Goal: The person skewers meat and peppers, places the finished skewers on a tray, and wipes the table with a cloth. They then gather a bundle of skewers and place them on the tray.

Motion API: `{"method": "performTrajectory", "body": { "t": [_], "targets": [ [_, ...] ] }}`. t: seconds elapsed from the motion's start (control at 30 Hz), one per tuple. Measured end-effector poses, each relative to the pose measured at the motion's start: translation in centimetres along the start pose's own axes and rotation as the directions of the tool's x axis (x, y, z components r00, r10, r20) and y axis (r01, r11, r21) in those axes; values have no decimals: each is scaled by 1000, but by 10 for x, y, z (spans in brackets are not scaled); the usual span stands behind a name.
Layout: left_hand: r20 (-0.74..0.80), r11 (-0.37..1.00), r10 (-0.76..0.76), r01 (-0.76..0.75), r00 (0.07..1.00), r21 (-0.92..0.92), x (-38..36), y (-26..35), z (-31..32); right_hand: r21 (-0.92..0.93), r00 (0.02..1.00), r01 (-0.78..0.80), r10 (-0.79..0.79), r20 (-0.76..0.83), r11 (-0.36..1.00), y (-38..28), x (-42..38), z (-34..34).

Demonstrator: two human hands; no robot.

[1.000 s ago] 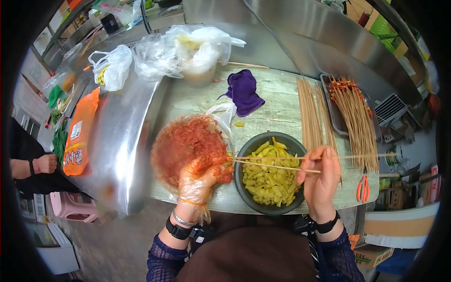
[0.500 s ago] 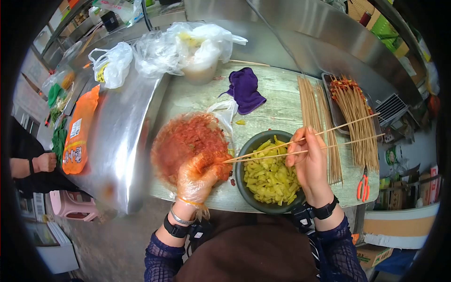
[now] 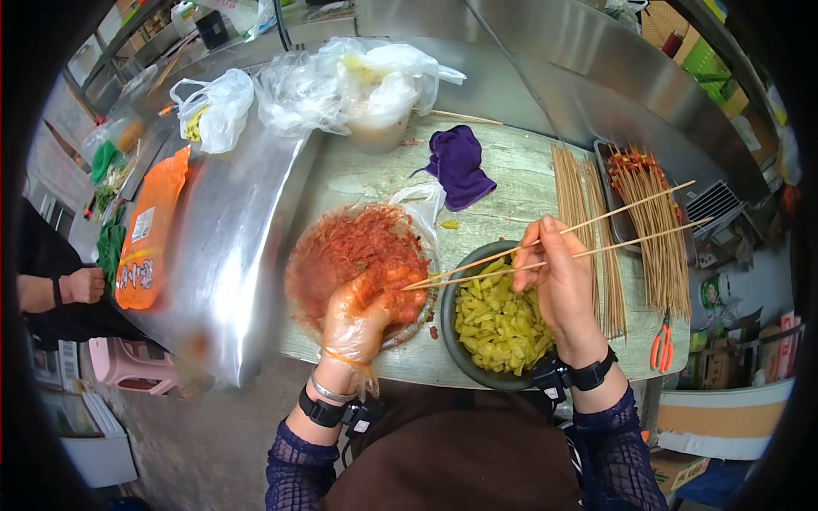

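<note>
Your right hand [image 3: 558,285] grips two bamboo skewers [image 3: 562,243], tips reaching the red marinated meat [image 3: 358,251]. Your gloved left hand [image 3: 358,319] rests in that meat; its fingers are buried, so whether they clench anything cannot be judged.

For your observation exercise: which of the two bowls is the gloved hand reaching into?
The plastic-lined bowl of red mixture, where the gloved left hand rests; the dark bowl holds yellow-green pieces.
</note>
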State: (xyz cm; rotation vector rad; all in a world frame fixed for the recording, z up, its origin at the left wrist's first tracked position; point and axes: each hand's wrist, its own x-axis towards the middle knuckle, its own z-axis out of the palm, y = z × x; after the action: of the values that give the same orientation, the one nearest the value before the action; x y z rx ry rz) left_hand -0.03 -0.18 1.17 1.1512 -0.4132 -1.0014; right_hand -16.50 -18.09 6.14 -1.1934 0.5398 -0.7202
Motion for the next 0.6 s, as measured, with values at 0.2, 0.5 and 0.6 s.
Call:
{"method": "performTrajectory", "body": {
  "t": [0.2,0.5,0.6],
  "targets": [
    [194,816,-27,134,981,-562,3,-5,-14,-47,1000,20,-20,-13,999,-1,2,8],
    [115,841,-177,211,977,-498,3,-5,-19,-96,996,62,-56,69,993,-3,5,10],
    [160,785,-143,211,977,-583,3,-11,-23,-111,992,99,-90,89,989,-6,3,12]
  ]
}}
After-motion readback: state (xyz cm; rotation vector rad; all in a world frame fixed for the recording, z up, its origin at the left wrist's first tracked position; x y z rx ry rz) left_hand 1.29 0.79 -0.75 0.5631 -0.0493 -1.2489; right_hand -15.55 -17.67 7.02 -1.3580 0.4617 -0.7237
